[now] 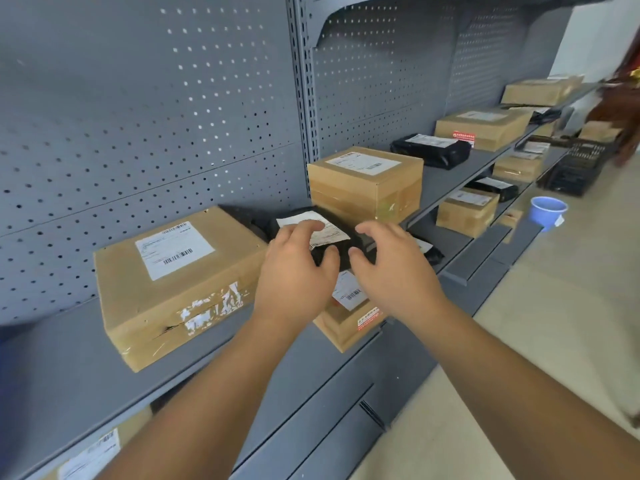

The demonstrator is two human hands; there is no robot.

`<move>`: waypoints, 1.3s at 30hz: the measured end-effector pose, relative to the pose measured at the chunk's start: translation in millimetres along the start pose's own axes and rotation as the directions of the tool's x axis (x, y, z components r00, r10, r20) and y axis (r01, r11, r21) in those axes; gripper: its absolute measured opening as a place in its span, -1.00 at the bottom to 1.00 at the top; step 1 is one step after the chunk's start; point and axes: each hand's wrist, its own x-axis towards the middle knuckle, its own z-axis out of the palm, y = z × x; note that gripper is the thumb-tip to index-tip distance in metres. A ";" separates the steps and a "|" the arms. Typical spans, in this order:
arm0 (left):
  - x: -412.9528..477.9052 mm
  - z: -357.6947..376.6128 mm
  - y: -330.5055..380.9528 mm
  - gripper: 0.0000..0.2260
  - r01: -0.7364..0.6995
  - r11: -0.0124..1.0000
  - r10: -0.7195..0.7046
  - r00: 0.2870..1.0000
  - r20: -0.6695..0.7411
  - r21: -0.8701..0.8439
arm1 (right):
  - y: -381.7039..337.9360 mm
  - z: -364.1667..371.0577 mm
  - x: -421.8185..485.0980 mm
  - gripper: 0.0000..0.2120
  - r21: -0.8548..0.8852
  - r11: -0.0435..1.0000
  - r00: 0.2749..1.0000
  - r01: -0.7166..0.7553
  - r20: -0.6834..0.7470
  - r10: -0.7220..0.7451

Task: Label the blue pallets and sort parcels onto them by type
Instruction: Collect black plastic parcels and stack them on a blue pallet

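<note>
We see a grey shelf carrying cardboard boxes and a black parcel. Our left hand and right hand reach forward, fingers spread open, touching the parcel without gripping it.

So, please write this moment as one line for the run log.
phase: picking | left hand: on black parcel, open | right hand: on same parcel, open | place: grey shelf | pallets: not visible

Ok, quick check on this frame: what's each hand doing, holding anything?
Left hand: open, fingers resting on the black parcel, no closed grip.
Right hand: open, thumb at the same parcel's front, not closed on it.
</note>
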 end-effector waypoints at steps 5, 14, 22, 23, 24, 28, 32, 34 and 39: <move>45.8 16.8 -8.1 -0.66 0.000 1.000 0.000 1.000 0.006 -0.018 | 12.2 11.6 48.7 -0.62 0.010 0.999 0.999 -0.044 0.024 0.044; 90.0 47.2 -25.3 -0.64 0.072 0.997 -0.071 0.996 0.048 -0.025 | 34.2 41.6 99.5 -0.63 0.049 0.995 0.987 -0.085 0.138 0.077; 106.2 67.0 -27.7 -0.61 0.225 0.971 -0.224 0.974 -0.018 0.083 | 53.5 57.9 130.5 -0.57 0.108 0.994 0.957 -0.031 0.289 -0.001; 105.7 70.1 -27.0 -0.60 0.256 0.961 -0.254 0.967 -0.031 0.105 | 55.6 59.8 131.6 -0.55 0.104 0.994 0.947 -0.028 0.322 -0.007; 105.3 74.4 -25.7 -0.58 0.291 0.948 -0.287 0.957 -0.045 0.130 | 57.7 61.0 132.7 -0.53 0.103 0.994 0.936 -0.022 0.352 -0.015; 100.8 96.5 -21.4 -0.46 0.441 0.882 -0.432 0.897 -0.092 0.167 | 67.3 63.7 136.0 -0.53 0.116 0.993 0.903 0.003 0.426 -0.052; 92.7 106.5 -18.8 -0.41 0.539 0.835 -0.527 0.842 -0.118 0.111 | 77.6 64.6 138.8 -0.65 0.088 0.995 0.888 0.044 0.453 -0.079; 90.1 106.7 -18.0 -0.40 0.585 0.804 -0.572 0.809 -0.134 0.103 | 79.9 66.7 139.2 -0.71 0.087 0.993 0.886 0.077 0.451 -0.108; 82.3 108.9 -16.4 -0.49 0.625 0.773 -0.610 0.779 -0.145 0.105 | 85.1 71.0 135.1 -0.78 0.158 0.985 0.894 0.063 0.430 -0.126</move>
